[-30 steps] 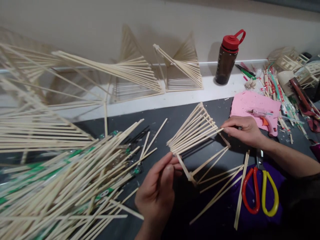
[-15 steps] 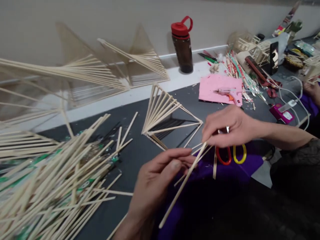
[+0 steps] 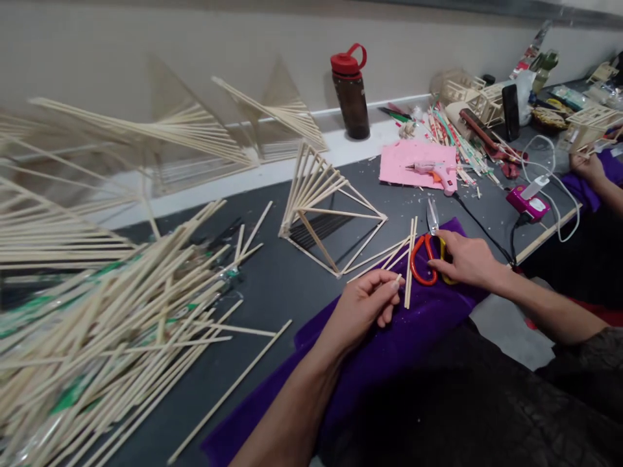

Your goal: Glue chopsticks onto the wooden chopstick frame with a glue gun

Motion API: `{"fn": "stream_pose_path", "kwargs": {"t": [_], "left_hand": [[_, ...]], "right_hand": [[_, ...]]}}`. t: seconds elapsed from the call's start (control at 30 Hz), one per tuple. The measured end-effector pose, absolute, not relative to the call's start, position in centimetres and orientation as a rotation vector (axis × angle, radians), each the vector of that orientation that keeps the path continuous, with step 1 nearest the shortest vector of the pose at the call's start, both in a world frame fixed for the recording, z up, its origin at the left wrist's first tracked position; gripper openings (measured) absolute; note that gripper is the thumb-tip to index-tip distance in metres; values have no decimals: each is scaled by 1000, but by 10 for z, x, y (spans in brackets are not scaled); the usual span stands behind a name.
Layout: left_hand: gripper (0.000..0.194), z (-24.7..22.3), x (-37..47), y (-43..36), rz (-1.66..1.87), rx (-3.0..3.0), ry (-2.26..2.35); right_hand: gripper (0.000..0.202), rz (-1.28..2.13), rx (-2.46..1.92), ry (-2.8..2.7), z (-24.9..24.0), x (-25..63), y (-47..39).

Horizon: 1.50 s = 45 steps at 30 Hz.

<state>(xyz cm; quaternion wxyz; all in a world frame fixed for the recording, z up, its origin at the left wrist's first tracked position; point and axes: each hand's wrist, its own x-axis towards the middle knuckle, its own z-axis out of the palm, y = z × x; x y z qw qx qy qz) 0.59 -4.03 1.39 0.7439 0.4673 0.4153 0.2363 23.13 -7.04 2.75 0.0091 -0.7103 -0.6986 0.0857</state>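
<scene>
My left hand (image 3: pixel 364 303) pinches a thin wooden stick (image 3: pixel 398 278); just a short end of it shows above the thumb. My right hand (image 3: pixel 468 261) has its thumb and fingers at the handles of a pair of scissors (image 3: pixel 423 261), one loop red and the other yellow, blades pointing away from me. Between the hands, several loose sticks (image 3: pixel 409 266) lie on a purple cloth (image 3: pixel 431 308). Beyond my left hand stands a small frame of glued sticks (image 3: pixel 327 213), with a fan of slats on one side.
At left lies a big heap of sticks (image 3: pixel 126 331). Larger stick structures (image 3: pixel 195 139) lean by the wall. A red-lidded bottle (image 3: pixel 351 97), a glue gun (image 3: pixel 433 170) on pink foam (image 3: pixel 393 165) and a magenta power box (image 3: pixel 528 202) stand farther back. Another person's hand (image 3: pixel 588 167) is at right.
My right hand has let go of the stick and moved down to the scissors. The left hand has kept a stick, now mostly hidden. The view has shifted slightly.
</scene>
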Motion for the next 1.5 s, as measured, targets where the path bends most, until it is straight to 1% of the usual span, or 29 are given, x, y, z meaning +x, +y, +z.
{"fn": "stream_pose_path", "kwargs": {"t": [0.07, 0.17, 0.27, 0.37, 0.43, 0.5, 0.57, 0.6, 0.67, 0.77, 0.83, 1.0, 1.07, 1.2, 1.3, 1.5], "left_hand": [[35, 10, 7, -39, 518, 1040, 912], [36, 6, 9, -38, 547, 1057, 923], [35, 4, 10, -39, 587, 1060, 919], [35, 3, 9, -41, 616, 1037, 893], [36, 1, 8, -40, 628, 1016, 871], [36, 0, 7, -39, 651, 985, 848], [36, -1, 7, -39, 693, 944, 826], [36, -1, 6, -38, 723, 927, 817], [34, 0, 6, -38, 783, 906, 807], [30, 6, 5, -37, 851, 910, 821], [28, 11, 4, -36, 910, 928, 843], [21, 25, 3, -33, 1075, 1034, 909], [22, 28, 1, -32, 1104, 1055, 939], [26, 26, -6, -31, 1135, 1025, 1017], [24, 22, -11, -31, 1158, 986, 1075], [19, 22, -14, -32, 1150, 972, 1090]], "right_hand": [[66, 217, -2390, -2148, 26, 226, -68], [74, 190, -2483, -2135, 27, 214, -61], [67, 219, -2464, -2072, 28, 211, -58], [62, 335, -2400, -1800, 26, 225, -62], [61, 524, -2280, -1511, 24, 240, -68], [60, 800, -2051, -1212, 23, 253, -75], [61, 1001, -1824, -980, 24, 262, -85], [62, 1047, -1737, -904, 25, 264, -90], [66, 1029, -1609, -841, 31, 263, -101], [75, 820, -1428, -949, 45, 257, -112], [76, 721, -1368, -1108, 53, 252, -112], [59, 824, -1214, -1468, 59, 243, -87], [57, 875, -1169, -1623, 57, 240, -76], [63, 910, -1316, -1966, 56, 230, -61], [67, 855, -1435, -2169, 59, 222, -53], [68, 762, -1369, -2366, 59, 211, -41]]}}
